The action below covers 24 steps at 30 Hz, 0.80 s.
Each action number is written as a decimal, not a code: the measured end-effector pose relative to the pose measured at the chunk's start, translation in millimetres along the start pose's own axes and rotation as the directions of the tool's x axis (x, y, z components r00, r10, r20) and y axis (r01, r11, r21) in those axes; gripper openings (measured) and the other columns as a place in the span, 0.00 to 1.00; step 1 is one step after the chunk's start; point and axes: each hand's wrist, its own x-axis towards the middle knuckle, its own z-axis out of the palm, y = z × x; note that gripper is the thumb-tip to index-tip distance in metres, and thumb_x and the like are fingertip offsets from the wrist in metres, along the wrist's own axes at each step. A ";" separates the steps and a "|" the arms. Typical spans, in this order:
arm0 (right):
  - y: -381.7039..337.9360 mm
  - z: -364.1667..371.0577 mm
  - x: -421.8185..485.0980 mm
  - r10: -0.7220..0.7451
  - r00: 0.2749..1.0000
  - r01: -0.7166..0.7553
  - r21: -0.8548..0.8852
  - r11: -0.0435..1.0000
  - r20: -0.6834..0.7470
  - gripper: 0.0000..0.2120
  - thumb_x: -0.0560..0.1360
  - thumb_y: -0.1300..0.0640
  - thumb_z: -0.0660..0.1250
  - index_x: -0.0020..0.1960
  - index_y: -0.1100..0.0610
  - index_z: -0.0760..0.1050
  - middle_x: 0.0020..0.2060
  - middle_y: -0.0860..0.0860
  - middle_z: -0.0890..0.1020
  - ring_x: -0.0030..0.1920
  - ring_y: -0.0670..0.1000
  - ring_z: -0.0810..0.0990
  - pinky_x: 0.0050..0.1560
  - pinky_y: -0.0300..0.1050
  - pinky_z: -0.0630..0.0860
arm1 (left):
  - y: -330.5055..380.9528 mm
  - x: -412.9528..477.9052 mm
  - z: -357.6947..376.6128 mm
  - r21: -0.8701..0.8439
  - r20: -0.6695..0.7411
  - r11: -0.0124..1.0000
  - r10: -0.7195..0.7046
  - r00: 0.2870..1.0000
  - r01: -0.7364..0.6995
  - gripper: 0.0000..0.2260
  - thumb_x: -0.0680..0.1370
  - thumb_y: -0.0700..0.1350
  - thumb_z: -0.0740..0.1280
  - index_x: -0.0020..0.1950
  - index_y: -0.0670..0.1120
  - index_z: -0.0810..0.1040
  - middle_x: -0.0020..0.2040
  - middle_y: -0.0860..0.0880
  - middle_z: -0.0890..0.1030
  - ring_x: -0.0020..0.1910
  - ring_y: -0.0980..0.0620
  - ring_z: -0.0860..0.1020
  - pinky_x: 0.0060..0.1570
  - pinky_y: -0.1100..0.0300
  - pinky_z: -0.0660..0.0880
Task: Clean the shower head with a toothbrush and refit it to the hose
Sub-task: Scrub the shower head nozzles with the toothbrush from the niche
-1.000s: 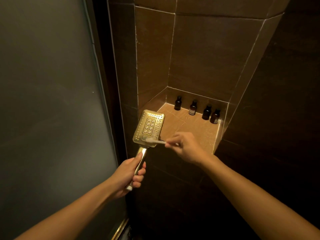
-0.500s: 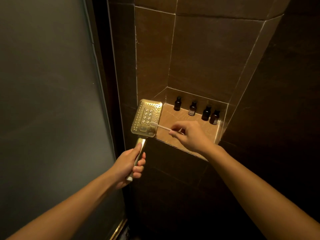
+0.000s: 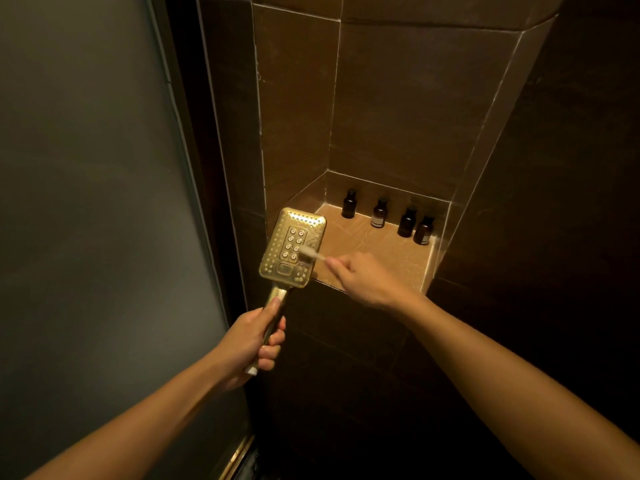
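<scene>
A gold rectangular shower head (image 3: 289,237) with rows of nozzles stands upright, face toward me, detached from any hose. My left hand (image 3: 254,341) grips its handle from below; the threaded end pokes out under my fist. My right hand (image 3: 367,278) pinches a pale toothbrush (image 3: 311,255) whose blurred bristle end lies on the right side of the nozzle face. No hose is in view.
A tiled wall niche (image 3: 381,244) behind the hands holds several small dark bottles (image 3: 379,213) along its back. A frosted glass door (image 3: 90,202) fills the left. Dark tiled walls close in on the right and below.
The toothbrush has travelled up the face of the shower head, from its lower edge to the middle nozzles. The head has been lifted slightly and my right hand has followed it.
</scene>
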 end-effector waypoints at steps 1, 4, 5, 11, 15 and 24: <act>2.0 8.4 -3.1 -0.015 0.998 0.018 -0.050 0.999 0.061 0.20 0.83 0.43 0.53 0.38 0.52 0.73 0.28 0.46 0.71 0.25 0.43 0.67 0.27 0.36 0.65 | 0.3 -0.4 -0.9 0.002 -0.007 1.000 0.006 1.000 -0.006 0.21 0.73 0.64 0.69 0.43 0.45 0.74 0.30 0.50 0.69 0.22 0.57 0.63 0.18 0.65 0.62; 7.8 9.8 -2.9 -0.019 0.996 0.027 -0.087 0.996 0.083 0.20 0.83 0.43 0.53 0.38 0.50 0.72 0.28 0.45 0.71 0.24 0.41 0.66 0.25 0.34 0.65 | -3.3 -5.1 -4.4 0.016 0.000 1.000 -0.012 1.000 0.012 0.22 0.70 0.65 0.72 0.42 0.46 0.75 0.30 0.49 0.69 0.21 0.56 0.63 0.19 0.66 0.62; 8.3 1.1 2.0 -0.003 1.000 0.005 -0.048 0.999 0.027 0.20 0.83 0.44 0.53 0.37 0.50 0.71 0.28 0.45 0.70 0.23 0.42 0.66 0.26 0.35 0.65 | -5.6 -7.2 -5.2 0.025 0.016 0.999 -0.025 1.000 0.025 0.22 0.69 0.65 0.72 0.41 0.47 0.76 0.30 0.49 0.69 0.22 0.56 0.63 0.19 0.66 0.63; 10.6 1.1 5.3 -0.008 1.000 0.009 -0.016 1.000 0.017 0.21 0.82 0.43 0.53 0.35 0.51 0.71 0.26 0.45 0.70 0.22 0.42 0.65 0.25 0.36 0.65 | -8.1 -9.4 0.8 0.026 -0.005 0.999 -0.029 1.000 0.029 0.22 0.70 0.64 0.71 0.43 0.45 0.73 0.30 0.49 0.69 0.21 0.57 0.63 0.18 0.66 0.62; 12.4 14.7 -1.0 0.003 0.999 -0.005 0.044 0.999 0.033 0.20 0.82 0.43 0.54 0.36 0.49 0.72 0.27 0.45 0.72 0.26 0.44 0.68 0.26 0.36 0.66 | -6.7 -9.9 -2.7 0.022 -0.027 1.000 -0.022 0.999 0.023 0.21 0.72 0.62 0.68 0.44 0.44 0.72 0.29 0.49 0.69 0.21 0.56 0.63 0.18 0.66 0.62; 11.8 -18.6 10.0 0.049 0.925 -0.208 0.394 0.895 0.377 0.11 0.82 0.60 0.58 0.57 0.58 0.78 0.40 0.51 0.77 0.36 0.45 0.75 0.36 0.38 0.74 | 2.1 -4.6 -6.6 -0.002 -0.045 1.000 0.006 0.999 -0.007 0.20 0.73 0.62 0.68 0.43 0.45 0.73 0.29 0.49 0.68 0.20 0.57 0.62 0.18 0.68 0.61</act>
